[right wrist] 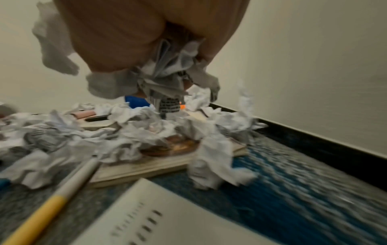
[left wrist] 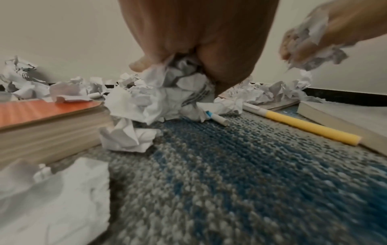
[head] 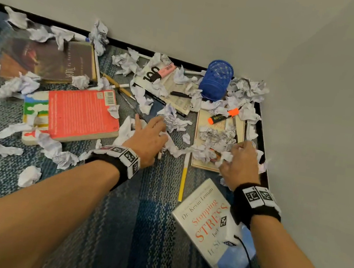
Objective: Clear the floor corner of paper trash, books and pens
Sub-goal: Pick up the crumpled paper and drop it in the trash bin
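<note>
Crumpled paper balls (head: 214, 137) litter the blue carpet corner, mixed with books and pens. My left hand (head: 148, 136) is low over the carpet beside a red book (head: 82, 115), and its fingers curl round a wad of crumpled paper (left wrist: 167, 86). My right hand (head: 240, 161) is at the edge of a beige book (head: 203, 164) covered in paper balls and grips a bunch of crumpled paper (right wrist: 165, 77). A yellow-and-white pen (head: 183, 180) lies on the carpet between my hands. A white book (head: 210, 226) lies under my right wrist.
A blue mesh pen holder (head: 217, 80) lies tipped in the corner by the two walls. An orange highlighter (head: 222, 116), a pink highlighter (head: 164, 71), a black marker (head: 179, 94) and a dark book (head: 49, 59) lie around. Bare carpet (head: 135, 219) stretches between my forearms.
</note>
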`<action>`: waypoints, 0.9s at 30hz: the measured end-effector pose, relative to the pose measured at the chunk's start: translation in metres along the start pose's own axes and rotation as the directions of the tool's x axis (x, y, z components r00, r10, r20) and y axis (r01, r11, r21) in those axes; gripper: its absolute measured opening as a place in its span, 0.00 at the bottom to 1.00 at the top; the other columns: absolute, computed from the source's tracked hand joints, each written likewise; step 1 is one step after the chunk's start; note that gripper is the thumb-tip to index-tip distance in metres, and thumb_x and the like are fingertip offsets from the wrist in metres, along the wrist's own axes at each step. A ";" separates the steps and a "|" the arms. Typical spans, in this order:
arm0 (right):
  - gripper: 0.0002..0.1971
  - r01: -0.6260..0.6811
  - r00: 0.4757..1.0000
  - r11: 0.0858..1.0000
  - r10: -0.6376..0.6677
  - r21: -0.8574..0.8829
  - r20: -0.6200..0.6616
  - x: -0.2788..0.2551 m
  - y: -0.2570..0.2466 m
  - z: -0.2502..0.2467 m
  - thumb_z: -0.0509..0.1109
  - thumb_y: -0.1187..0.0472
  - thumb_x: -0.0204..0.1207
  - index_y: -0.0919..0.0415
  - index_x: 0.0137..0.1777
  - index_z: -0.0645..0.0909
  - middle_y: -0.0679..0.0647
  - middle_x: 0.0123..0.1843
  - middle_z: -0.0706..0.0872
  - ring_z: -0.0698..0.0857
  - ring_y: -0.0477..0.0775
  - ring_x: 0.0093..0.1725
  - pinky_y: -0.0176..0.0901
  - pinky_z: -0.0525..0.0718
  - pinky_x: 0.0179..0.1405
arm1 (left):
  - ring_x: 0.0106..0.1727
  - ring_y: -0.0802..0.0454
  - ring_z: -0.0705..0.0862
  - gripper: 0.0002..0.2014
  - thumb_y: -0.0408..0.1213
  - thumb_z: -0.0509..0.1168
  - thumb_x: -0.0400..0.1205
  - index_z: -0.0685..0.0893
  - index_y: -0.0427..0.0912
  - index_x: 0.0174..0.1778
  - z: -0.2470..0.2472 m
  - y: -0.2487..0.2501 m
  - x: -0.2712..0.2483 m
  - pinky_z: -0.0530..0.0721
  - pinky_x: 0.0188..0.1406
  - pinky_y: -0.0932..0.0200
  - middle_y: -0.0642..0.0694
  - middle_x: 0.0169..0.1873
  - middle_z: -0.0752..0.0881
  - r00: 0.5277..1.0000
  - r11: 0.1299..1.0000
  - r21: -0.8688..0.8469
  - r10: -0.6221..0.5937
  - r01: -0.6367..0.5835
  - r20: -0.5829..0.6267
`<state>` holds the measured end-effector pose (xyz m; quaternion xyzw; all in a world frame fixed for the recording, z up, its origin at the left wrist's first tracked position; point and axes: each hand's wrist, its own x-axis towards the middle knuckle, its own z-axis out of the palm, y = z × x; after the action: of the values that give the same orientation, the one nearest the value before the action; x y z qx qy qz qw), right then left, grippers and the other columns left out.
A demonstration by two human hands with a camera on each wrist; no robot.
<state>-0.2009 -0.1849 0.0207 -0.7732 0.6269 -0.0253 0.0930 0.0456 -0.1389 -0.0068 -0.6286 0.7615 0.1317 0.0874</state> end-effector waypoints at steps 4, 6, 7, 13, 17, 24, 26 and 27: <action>0.21 0.163 0.979 0.987 -0.160 -0.012 0.123 0.020 -0.032 0.033 0.72 0.59 0.73 0.69 0.63 0.79 0.62 0.80 0.65 0.64 0.64 0.78 0.52 0.64 0.78 | 0.85 0.41 0.38 0.29 0.28 0.66 0.77 0.68 0.40 0.75 0.010 0.001 0.003 0.56 0.68 0.13 0.49 0.84 0.51 0.981 0.994 -0.066 0.097 -0.087 0.166; 0.25 0.227 0.939 0.973 -0.208 -0.036 0.274 0.013 -0.045 0.056 0.72 0.57 0.75 0.69 0.69 0.75 0.59 0.84 0.59 0.59 0.63 0.82 0.53 0.61 0.81 | 0.83 0.39 0.51 0.30 0.28 0.65 0.79 0.66 0.40 0.77 0.019 0.003 -0.002 0.73 0.66 0.25 0.46 0.81 0.58 0.969 0.989 -0.056 0.142 -0.133 0.204; 0.27 0.232 0.928 0.972 -0.208 -0.043 0.308 0.006 -0.047 0.064 0.73 0.59 0.74 0.69 0.71 0.73 0.60 0.83 0.60 0.60 0.63 0.81 0.54 0.63 0.80 | 0.79 0.39 0.59 0.26 0.27 0.64 0.80 0.68 0.39 0.75 0.022 0.007 -0.007 0.78 0.62 0.34 0.45 0.78 0.62 0.974 0.990 -0.038 0.143 -0.138 0.175; 0.14 0.259 0.942 0.960 -0.225 -0.110 0.250 -0.025 -0.056 0.063 0.72 0.65 0.73 0.65 0.57 0.76 0.61 0.60 0.77 0.77 0.64 0.60 0.51 0.75 0.57 | 0.65 0.41 0.70 0.14 0.30 0.60 0.83 0.75 0.37 0.64 0.026 0.018 -0.025 0.80 0.59 0.45 0.41 0.64 0.74 0.983 0.989 -0.049 0.147 -0.143 0.107; 0.16 0.124 0.966 0.992 -0.120 -0.007 0.229 -0.035 -0.053 0.047 0.70 0.56 0.77 0.66 0.58 0.74 0.62 0.63 0.76 0.76 0.63 0.63 0.50 0.74 0.57 | 0.61 0.43 0.73 0.13 0.32 0.64 0.79 0.77 0.37 0.60 0.001 0.020 -0.034 0.77 0.62 0.51 0.41 0.61 0.78 0.991 0.989 -0.081 0.125 -0.120 0.055; 0.21 -0.055 0.997 0.944 0.032 0.325 0.076 -0.054 -0.071 -0.009 0.75 0.61 0.72 0.61 0.62 0.72 0.60 0.52 0.81 0.81 0.63 0.56 0.48 0.76 0.49 | 0.55 0.39 0.84 0.14 0.34 0.71 0.74 0.81 0.36 0.55 -0.111 0.005 -0.063 0.85 0.52 0.51 0.37 0.53 0.84 1.000 0.999 -0.035 -0.026 0.026 -0.010; 0.22 -0.019 0.998 0.947 -0.002 0.321 0.065 -0.054 -0.079 -0.022 0.75 0.60 0.72 0.62 0.64 0.76 0.62 0.58 0.84 0.81 0.63 0.59 0.48 0.76 0.56 | 0.54 0.39 0.85 0.11 0.31 0.67 0.76 0.82 0.35 0.53 -0.139 0.004 -0.066 0.85 0.50 0.51 0.36 0.51 0.84 0.998 1.000 -0.015 0.021 -0.022 -0.066; 0.23 -0.016 0.998 0.954 -0.004 0.299 0.065 -0.056 -0.083 -0.028 0.75 0.59 0.72 0.65 0.66 0.78 0.64 0.61 0.84 0.80 0.63 0.62 0.49 0.76 0.60 | 0.54 0.39 0.85 0.10 0.31 0.66 0.77 0.82 0.35 0.53 -0.152 0.005 -0.067 0.86 0.51 0.51 0.37 0.51 0.84 0.994 0.998 -0.003 0.059 -0.059 -0.087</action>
<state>-0.1374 -0.1168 0.0675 -0.7486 0.6148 -0.0945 0.2295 0.0585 -0.1226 0.1579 -0.6110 0.7826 0.1089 0.0487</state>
